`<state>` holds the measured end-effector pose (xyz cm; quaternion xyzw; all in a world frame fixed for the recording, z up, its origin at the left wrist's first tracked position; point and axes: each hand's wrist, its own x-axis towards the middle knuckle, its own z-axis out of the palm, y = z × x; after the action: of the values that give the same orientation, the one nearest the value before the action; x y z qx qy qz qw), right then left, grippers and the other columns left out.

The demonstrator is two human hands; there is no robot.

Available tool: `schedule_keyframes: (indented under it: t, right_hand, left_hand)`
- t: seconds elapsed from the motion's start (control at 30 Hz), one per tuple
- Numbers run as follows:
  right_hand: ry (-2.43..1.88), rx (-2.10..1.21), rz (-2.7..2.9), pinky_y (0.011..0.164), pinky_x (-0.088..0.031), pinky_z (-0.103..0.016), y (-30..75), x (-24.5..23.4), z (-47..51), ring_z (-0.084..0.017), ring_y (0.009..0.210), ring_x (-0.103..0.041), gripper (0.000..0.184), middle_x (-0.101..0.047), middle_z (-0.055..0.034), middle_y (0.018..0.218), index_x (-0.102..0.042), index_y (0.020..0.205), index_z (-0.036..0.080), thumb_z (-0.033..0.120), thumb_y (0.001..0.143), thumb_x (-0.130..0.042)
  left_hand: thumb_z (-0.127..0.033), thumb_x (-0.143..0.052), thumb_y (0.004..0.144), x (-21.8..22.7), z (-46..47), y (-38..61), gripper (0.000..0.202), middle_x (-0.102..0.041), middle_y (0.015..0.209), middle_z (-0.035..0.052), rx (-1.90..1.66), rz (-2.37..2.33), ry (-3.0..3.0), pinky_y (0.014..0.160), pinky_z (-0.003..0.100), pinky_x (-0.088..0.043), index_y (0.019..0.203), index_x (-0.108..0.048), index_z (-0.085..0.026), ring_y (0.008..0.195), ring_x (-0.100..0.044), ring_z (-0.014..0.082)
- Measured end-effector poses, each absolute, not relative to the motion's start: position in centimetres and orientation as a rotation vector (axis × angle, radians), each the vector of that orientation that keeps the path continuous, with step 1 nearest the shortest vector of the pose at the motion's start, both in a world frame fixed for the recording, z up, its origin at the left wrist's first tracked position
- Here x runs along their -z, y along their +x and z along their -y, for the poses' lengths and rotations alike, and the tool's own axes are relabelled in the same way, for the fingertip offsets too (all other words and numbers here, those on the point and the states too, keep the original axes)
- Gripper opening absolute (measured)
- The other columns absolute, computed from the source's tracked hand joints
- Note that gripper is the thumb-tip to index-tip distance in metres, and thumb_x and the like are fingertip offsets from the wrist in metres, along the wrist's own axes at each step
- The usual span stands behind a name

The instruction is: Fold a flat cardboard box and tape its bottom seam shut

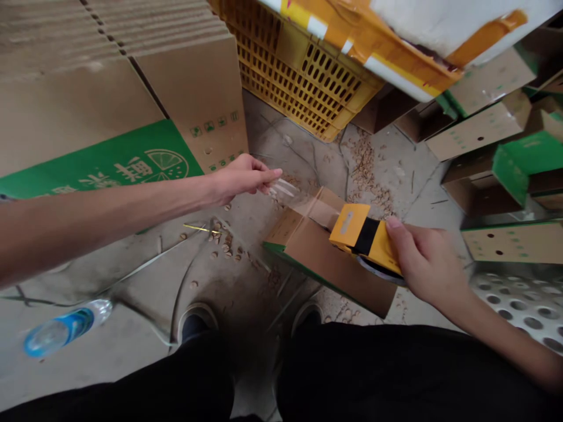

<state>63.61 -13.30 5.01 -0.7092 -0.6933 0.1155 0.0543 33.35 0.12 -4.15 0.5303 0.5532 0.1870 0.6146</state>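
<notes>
My right hand (428,261) grips a yellow tape dispenser (378,237) with a black band across it. A strip of clear packing tape (288,190) stretches from the dispenser to my left hand (246,179), whose thumb and fingers pinch its end. Below the tape, a brown cardboard box (334,266) with green edges stands on the floor between my hands, and the dispenser hides part of it. Whether the tape touches the box I cannot tell.
Folded cartons (88,105) are stacked at the upper left. Behind are a yellow plastic crate (303,70) and a taped white foam box (466,29). Open cartons (484,126) pile up at the right. A water bottle (68,328) lies on the littered concrete floor (145,305).
</notes>
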Motion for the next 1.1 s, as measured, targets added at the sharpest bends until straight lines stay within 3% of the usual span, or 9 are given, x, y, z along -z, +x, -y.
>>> schedule_keyframes:
  t: [0.27,0.63,0.83,1.1]
  right_hand:
    - [-2.214,-0.361,2.097,0.052,-0.025,-0.032,63.6,-5.4,13.3,-0.012,0.041,-0.034,0.070,-0.038,-0.0010,0.040,-0.035,0.051,0.023,0.071,0.102,-0.029]
    - [-2.235,-0.459,2.139,0.057,-0.028,-0.033,65.0,-6.8,14.2,-0.016,0.047,-0.044,0.075,-0.050,-0.0049,0.047,-0.044,0.056,0.023,0.079,0.100,-0.021]
    - [-2.243,-0.477,2.055,0.058,-0.027,-0.034,66.4,-5.2,14.3,-0.016,0.048,-0.042,0.074,-0.048,-0.0047,0.047,-0.041,0.054,0.024,0.079,0.099,-0.023]
    - [-2.223,-0.483,2.072,0.059,-0.027,-0.033,65.9,-5.3,14.6,-0.016,0.050,-0.044,0.075,-0.050,-0.0046,0.049,-0.043,0.057,0.023,0.081,0.100,-0.022]
  left_hand:
    - [-0.035,-0.066,0.102,4.7,0.7,33.9,0.033,-0.063,0.068,0.0050,-0.621,-1.344,1.365,0.059,0.027,-0.038,0.075,-0.062,-0.016,0.063,-0.054,0.0132]
    - [-0.032,-0.066,0.094,7.3,-1.9,28.8,0.027,-0.058,0.068,0.0030,-0.687,-1.626,1.698,0.059,0.031,-0.032,0.073,-0.055,-0.020,0.062,-0.049,0.0158]
    - [-0.043,-0.063,0.094,11.6,-2.9,26.4,0.028,-0.058,0.069,0.0040,-0.652,-1.627,1.588,0.059,0.030,-0.033,0.078,-0.057,-0.020,0.062,-0.049,0.0163]
    - [-0.062,-0.052,0.098,14.1,-1.2,31.0,0.053,-0.055,0.062,0.0056,-0.374,-1.889,1.299,0.060,0.032,-0.032,0.064,-0.055,-0.021,0.063,-0.051,0.0196]
